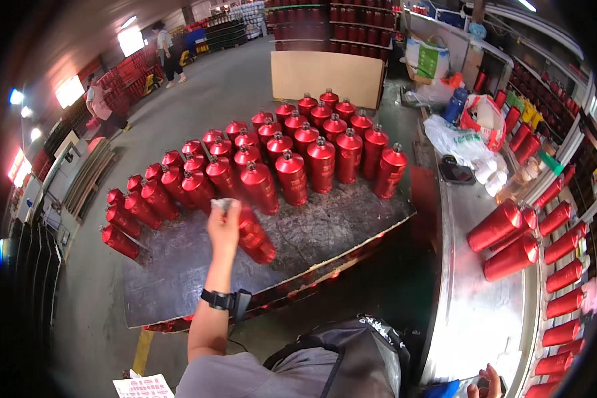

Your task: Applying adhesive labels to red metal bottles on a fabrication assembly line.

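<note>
My left hand (224, 229) is closed at the top of a red metallic bottle (255, 237), which leans with its base toward the right, over the near part of a dark board (192, 275). A grey piece shows at the fingertips. Behind it, several rows of matching red bottles (259, 186) with narrow necks stand on the board. At the lower right, my right hand (487, 385) is cut off by the picture's edge, fingers apart and slightly curled, beside the metal bench. Near it lie a blue item (441, 389) and something dark that I cannot make out.
On the metal bench (464, 298) to the right stand red bottles (511, 242), a blue flask (455, 106), plastic bags (458, 139) and a dark phone-like item (456, 171). A cardboard sheet (325, 74) rises behind the board. Two people (168, 53) are far left.
</note>
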Tool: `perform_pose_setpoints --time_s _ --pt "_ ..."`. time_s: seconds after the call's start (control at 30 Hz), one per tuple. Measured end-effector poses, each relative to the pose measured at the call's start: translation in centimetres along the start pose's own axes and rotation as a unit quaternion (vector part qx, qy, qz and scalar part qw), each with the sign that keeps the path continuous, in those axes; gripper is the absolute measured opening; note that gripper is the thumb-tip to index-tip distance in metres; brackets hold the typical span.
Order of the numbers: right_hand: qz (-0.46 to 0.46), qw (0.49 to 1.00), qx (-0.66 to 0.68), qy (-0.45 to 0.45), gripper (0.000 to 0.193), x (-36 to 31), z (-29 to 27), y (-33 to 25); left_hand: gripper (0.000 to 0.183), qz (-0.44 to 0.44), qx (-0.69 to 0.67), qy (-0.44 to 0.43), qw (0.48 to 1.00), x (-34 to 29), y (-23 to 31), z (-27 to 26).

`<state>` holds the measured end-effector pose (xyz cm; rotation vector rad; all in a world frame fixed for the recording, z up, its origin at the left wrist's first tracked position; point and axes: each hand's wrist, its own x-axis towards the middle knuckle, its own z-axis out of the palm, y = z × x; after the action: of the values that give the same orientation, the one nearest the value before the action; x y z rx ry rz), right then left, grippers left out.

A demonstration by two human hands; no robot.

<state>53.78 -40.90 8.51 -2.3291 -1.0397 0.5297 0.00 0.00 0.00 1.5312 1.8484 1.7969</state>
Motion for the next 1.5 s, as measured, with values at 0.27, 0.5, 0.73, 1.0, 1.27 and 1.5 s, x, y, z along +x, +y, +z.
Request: perform_pose_setpoints --time_s 0.27,0.5,0.73,1.0,1.27,1.5 --pt "0.0 0.996 0.075 0.047 0.045 -2.0 0.7 0.7 0.028 0.035 0.082 0.088 0.992 3.4 -5.4 1.8" --pt "-0.004 0.993 0.106 0.052 0.044 -1.5 1.2 1.3 0.03 0.084 0.127 0.114 0.982 7.0 -8.0 4.5" --pt "0.04 0.988 0.138 0.06 0.043 -1.5 2.1 0.9 0.035 0.043 0.162 0.116 0.979 7.7 -8.5 5.4" --pt "0.034 0.996 0.078 0.041 0.04 -0.7 1.5 -0.4 0.038 0.004 0.23 0.096 0.968 7.9 -7.2 5.1" --pt "0.081 0.994 0.065 0.027 0.041 -2.0 1.5 -0.7 0.047 -0.006 0.228 0.105 0.968 7.2 -7.6 3.9" --pt "-0.003 0.982 0.139 0.127 0.05 -3.4 2.4 3.3 0.046 0.08 0.076 0.086 0.99 5.0 1.8 8.7"
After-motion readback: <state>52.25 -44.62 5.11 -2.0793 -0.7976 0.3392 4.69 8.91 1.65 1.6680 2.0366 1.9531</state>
